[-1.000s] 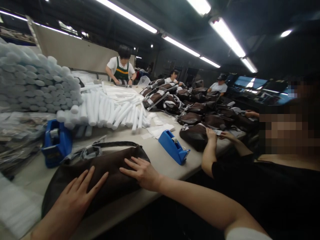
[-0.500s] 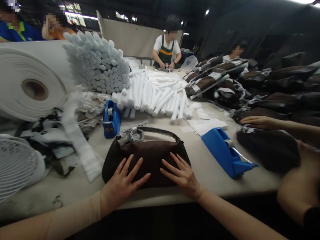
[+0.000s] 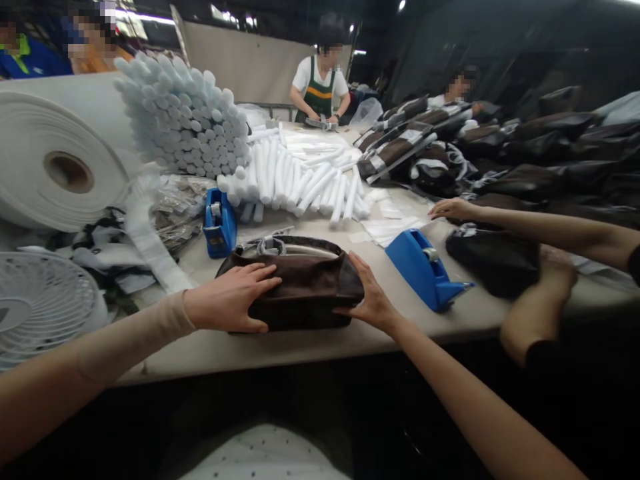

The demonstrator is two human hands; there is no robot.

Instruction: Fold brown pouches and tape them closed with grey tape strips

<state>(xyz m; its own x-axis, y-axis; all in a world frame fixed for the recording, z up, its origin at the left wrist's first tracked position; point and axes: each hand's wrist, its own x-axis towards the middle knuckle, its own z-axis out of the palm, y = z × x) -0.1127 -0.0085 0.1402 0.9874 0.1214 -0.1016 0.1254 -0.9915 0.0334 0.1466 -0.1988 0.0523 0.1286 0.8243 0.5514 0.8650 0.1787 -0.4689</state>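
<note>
A dark brown handbag sits at the near edge of the table, tipped back so its lower side faces me. Its handle stands at the top, with a wrapped ring-like piece at its left end. My left hand clasps the bag's left end, fingers stretched over the front and thumb low down. At the right end, my right hand grips the bag, thumb in front and fingers up along the side. A blue tape dispenser stands right of the bag, and another blue dispenser behind it at the left.
White foam rods lie in a heap behind, beside a bundle of them. A large white roll and a fan occupy the left. Dark bags are piled right, where a co-worker's hand reaches in.
My hands have gone from lying spread on the bag's front to holding its two ends. The bag has tipped back. The co-worker's hand at right has lifted off a dark bag.
</note>
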